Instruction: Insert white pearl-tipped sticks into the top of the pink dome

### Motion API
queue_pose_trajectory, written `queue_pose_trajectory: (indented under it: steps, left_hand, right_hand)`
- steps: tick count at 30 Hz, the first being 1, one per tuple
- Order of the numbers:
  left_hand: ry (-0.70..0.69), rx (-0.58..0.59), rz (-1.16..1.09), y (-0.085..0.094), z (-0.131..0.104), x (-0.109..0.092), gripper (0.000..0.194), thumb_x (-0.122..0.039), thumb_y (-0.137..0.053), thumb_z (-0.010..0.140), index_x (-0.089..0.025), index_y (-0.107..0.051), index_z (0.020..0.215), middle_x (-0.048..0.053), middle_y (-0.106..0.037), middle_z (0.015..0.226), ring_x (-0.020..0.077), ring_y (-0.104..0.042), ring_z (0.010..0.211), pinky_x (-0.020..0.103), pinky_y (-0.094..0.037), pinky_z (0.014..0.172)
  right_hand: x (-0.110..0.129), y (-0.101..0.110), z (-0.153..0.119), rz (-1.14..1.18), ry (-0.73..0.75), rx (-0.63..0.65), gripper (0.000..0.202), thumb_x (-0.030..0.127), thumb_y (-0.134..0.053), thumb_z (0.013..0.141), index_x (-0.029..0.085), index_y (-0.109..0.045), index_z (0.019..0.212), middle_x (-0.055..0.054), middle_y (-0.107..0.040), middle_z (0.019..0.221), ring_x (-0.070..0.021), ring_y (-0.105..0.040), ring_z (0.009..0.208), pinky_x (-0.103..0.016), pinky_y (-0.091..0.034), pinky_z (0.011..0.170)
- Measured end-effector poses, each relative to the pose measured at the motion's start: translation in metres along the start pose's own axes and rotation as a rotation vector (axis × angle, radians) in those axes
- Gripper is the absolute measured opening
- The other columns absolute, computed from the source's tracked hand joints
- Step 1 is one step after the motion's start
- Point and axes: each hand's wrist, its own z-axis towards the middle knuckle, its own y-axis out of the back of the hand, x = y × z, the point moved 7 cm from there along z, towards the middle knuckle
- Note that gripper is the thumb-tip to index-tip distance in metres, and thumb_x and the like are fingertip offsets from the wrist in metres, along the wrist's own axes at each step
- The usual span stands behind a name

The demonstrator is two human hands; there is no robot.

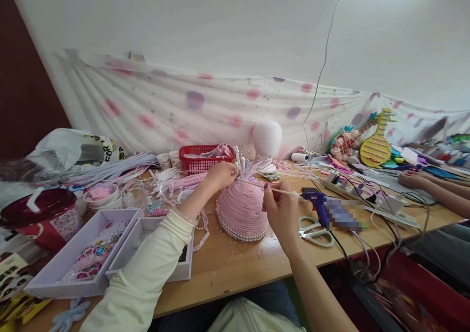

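Observation:
A pink dome (242, 209) wrapped in rows of soft cord, with a pearl trim round its base, stands on the wooden table (235, 273). My left hand (221, 175) is at the top of the dome, its fingers pressed together beside white beaded stems (238, 158); what they pinch is too small to make out. To the right of the dome my right hand (282, 209) is closed round a thin pale stick (253, 182), which points left toward the dome's top. Just beyond that hand lie a blue glue gun (317, 204) and pale-handled scissors (316, 234).
A red basket (205, 164) and a white foam ball (267, 138) stand behind. White trays (86, 278) and a lidded cup (40, 219) are at left. Power strips and cables (352, 190) lie at right, near another person's hands (414, 179).

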Motion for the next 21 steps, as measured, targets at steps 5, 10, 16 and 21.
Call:
queue_pose_trajectory:
  steps: [5, 10, 16, 21]
  left_hand:
    - [0.007, -0.013, -0.062, 0.0, 0.001, 0.003, 0.027, -0.028, -0.049, 0.084, -0.017, -0.074, 0.084, 0.013, -0.075, 0.092, 0.0265, -0.069, 0.09, 0.032, -0.048, 0.074]
    - [0.004, -0.012, -0.075, 0.001, 0.002, 0.004, 0.025, -0.025, -0.051, 0.082, -0.017, -0.074, 0.082, 0.013, -0.075, 0.091, 0.0259, -0.069, 0.089, 0.031, -0.047, 0.073]
    - [-0.017, -0.017, -0.104, 0.0, 0.003, 0.004, 0.026, -0.025, -0.05, 0.083, -0.017, -0.074, 0.086, 0.012, -0.075, 0.095, 0.0253, -0.068, 0.092, 0.031, -0.047, 0.077]
    - [-0.042, -0.024, -0.115, -0.003, 0.005, 0.004, 0.027, -0.025, -0.049, 0.083, -0.017, -0.075, 0.087, 0.012, -0.075, 0.095, 0.0259, -0.068, 0.092, 0.031, -0.047, 0.076]
  right_hand:
    - [-0.009, 0.0, -0.015, 0.047, 0.034, 0.015, 0.023, 0.042, -0.05, 0.091, 0.022, -0.048, 0.08, 0.003, -0.055, 0.057, -0.0134, -0.055, 0.05, -0.024, -0.043, 0.048]
    - [-0.004, 0.007, -0.017, 0.118, 0.011, -0.05, 0.025, 0.044, -0.051, 0.091, 0.021, -0.049, 0.082, 0.001, -0.062, 0.061, -0.0142, -0.06, 0.053, -0.025, -0.046, 0.05]
    - [0.0, 0.008, -0.015, 0.155, 0.003, -0.011, 0.024, 0.042, -0.053, 0.09, 0.02, -0.049, 0.082, -0.004, -0.068, 0.071, -0.0157, -0.066, 0.059, -0.024, -0.048, 0.049]
    - [-0.003, 0.008, -0.009, 0.108, -0.05, -0.038, 0.024, 0.037, -0.053, 0.089, 0.022, -0.045, 0.073, 0.004, -0.057, 0.049, -0.0133, -0.057, 0.044, -0.023, -0.044, 0.046]
